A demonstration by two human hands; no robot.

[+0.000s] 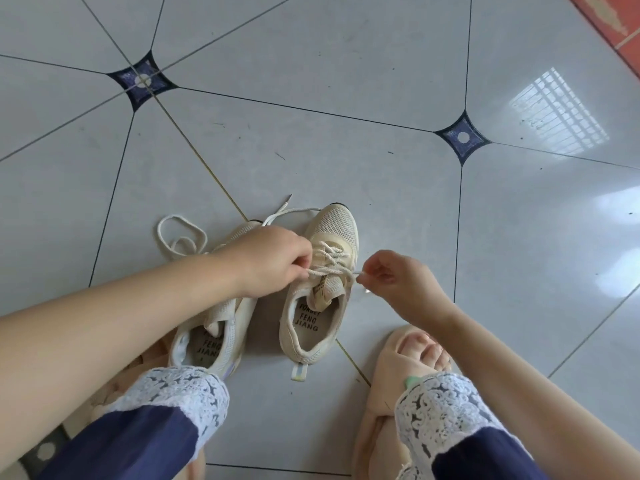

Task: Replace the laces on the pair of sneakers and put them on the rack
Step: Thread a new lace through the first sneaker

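Note:
Two beige mesh sneakers stand side by side on the tiled floor, toes pointing away from me. The right sneaker (334, 233) has a cream lace (330, 258) crossed through its eyelets. My left hand (273, 259) pinches one end of that lace at the shoe's left side. My right hand (398, 275) pinches the other end just right of the shoe, and the lace runs taut between them. The left sneaker (211, 344) lies partly under my left forearm. A loose cream lace (180, 233) curls on the floor beyond it, one end reaching toward the right sneaker's toe.
Grey glossy floor tiles (346, 98) with dark diamond insets surround the shoes. My feet in beige slippers (412, 355) and lace-trimmed navy trouser legs (166, 403) frame the sneakers near me. A red-tiled strip (609, 19) runs along the top right corner.

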